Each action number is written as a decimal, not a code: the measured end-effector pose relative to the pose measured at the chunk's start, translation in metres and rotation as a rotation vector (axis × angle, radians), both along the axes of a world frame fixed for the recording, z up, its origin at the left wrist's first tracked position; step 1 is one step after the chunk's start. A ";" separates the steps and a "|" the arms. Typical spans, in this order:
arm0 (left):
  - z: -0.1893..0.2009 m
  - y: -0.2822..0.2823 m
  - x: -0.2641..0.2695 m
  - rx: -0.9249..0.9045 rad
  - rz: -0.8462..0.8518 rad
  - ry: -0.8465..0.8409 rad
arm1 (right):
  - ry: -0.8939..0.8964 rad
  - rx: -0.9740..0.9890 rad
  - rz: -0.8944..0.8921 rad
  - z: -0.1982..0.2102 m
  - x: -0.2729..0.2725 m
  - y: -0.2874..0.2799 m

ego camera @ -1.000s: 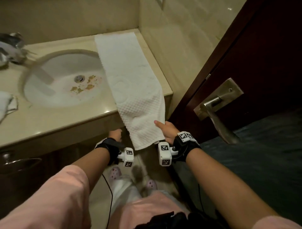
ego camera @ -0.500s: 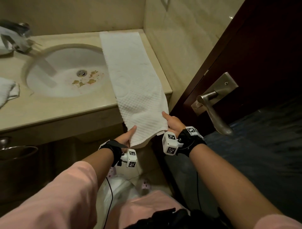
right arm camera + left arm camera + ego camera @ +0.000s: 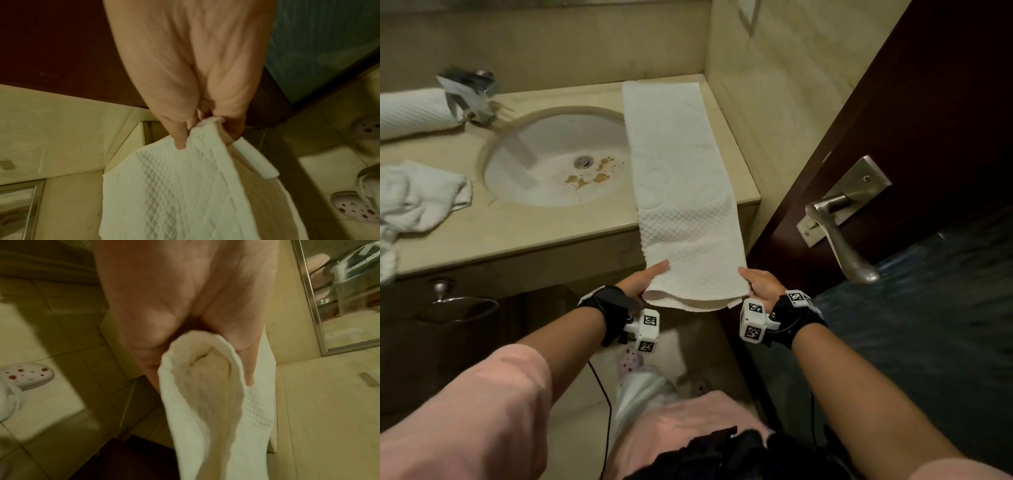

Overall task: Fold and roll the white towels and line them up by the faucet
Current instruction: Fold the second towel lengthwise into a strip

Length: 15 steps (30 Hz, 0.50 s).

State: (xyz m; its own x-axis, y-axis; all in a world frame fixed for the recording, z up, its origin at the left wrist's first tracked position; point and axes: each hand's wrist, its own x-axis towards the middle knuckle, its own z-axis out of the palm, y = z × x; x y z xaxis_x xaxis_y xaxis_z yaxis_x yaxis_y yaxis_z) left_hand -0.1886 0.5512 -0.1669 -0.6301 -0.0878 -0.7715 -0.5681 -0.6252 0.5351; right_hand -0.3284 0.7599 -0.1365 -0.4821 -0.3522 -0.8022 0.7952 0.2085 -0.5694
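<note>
A long white towel lies folded lengthwise on the counter right of the sink, its near end hanging past the front edge. My left hand pinches the near left corner, thumb on top. At the near right corner my right hand pinches the towel too. The held end is turned up into a small fold. A rolled white towel lies left of the faucet. A crumpled white towel sits on the counter at the left.
The beige counter holds a white sink with brown stains near the drain. A dark wooden door with a metal lever handle stands at the right. A towel ring hangs on the cabinet front. Slippers and tiled floor are below.
My left hand reached up from under the counter edge and took the towel's near left corner. Both hands lifted the hanging end and turned it up.
</note>
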 end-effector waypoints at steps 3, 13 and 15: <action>0.011 0.002 0.001 0.006 -0.004 0.010 | 0.016 -0.008 -0.015 -0.010 0.003 0.005; 0.034 0.016 -0.004 0.116 0.086 0.106 | 0.066 0.007 -0.125 -0.036 0.011 0.015; 0.039 0.020 -0.005 0.145 0.109 0.118 | 0.064 0.012 -0.099 -0.041 0.011 0.016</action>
State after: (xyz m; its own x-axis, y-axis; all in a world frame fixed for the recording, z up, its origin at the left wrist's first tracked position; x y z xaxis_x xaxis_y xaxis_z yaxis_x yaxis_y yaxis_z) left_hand -0.1935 0.5710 -0.1277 -0.7098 -0.0539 -0.7023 -0.4316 -0.7547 0.4941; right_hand -0.3172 0.7758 -0.1772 -0.5646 -0.2910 -0.7723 0.7741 0.1380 -0.6179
